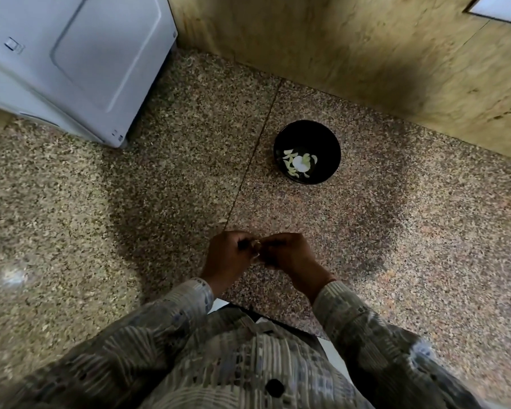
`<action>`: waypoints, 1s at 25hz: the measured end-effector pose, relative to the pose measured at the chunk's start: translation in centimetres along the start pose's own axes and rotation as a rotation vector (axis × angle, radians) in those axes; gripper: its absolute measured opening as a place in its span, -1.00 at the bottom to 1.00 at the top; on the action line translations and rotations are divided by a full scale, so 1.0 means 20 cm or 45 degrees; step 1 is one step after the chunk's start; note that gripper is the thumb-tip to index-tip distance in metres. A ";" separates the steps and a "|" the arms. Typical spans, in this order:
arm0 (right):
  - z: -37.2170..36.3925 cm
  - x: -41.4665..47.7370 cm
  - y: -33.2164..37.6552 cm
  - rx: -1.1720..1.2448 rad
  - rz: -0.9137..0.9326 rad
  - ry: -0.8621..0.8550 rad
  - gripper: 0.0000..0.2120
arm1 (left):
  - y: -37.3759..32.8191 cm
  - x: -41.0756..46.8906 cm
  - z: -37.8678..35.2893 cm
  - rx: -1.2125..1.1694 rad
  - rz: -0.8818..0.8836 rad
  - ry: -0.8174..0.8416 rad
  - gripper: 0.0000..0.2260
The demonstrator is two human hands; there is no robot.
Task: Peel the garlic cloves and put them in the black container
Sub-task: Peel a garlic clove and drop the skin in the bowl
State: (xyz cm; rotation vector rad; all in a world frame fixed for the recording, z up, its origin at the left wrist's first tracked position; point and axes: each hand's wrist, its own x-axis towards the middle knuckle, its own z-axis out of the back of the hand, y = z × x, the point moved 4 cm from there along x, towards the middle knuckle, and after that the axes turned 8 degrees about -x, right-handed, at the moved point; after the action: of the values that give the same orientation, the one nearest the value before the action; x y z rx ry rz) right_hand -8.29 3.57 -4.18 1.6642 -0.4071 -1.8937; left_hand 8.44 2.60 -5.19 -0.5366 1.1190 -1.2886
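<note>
left hand (227, 256) and right hand (291, 252) pinch 1 garlic clove (256, 250); 1 black container (325, 137) holds about 6 cloves (298, 166).

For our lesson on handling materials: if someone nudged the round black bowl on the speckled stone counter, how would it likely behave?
The round black bowl probably slides rather than rolls, since it sits upright on the flat speckled stone counter. It likely feels light: only a few pale garlic pieces lie inside.
</note>
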 end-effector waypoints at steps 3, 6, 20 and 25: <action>-0.02 0.06 0.04 -0.444 0.200 -0.097 -0.93 | 0.08 -0.03 0.10 -0.040 0.150 -0.121 -0.87; -0.12 0.14 0.21 -0.852 0.593 -0.228 -0.85 | 0.17 -0.04 0.23 -0.293 0.364 -0.271 -0.91; -0.06 0.18 0.09 -1.114 0.856 -0.299 -0.88 | 0.25 0.23 0.19 -0.405 0.503 -0.343 -0.84; 0.13 0.19 -0.04 -0.675 0.518 -0.236 -0.92 | 0.11 0.21 0.08 -0.311 0.399 -0.307 -0.72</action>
State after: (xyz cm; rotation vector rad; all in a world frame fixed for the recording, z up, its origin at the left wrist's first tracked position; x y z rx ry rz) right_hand -11.21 1.50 -7.29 0.9809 -0.2579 -1.6627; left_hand 10.37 -1.11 -7.85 -0.6498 1.1120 -0.7992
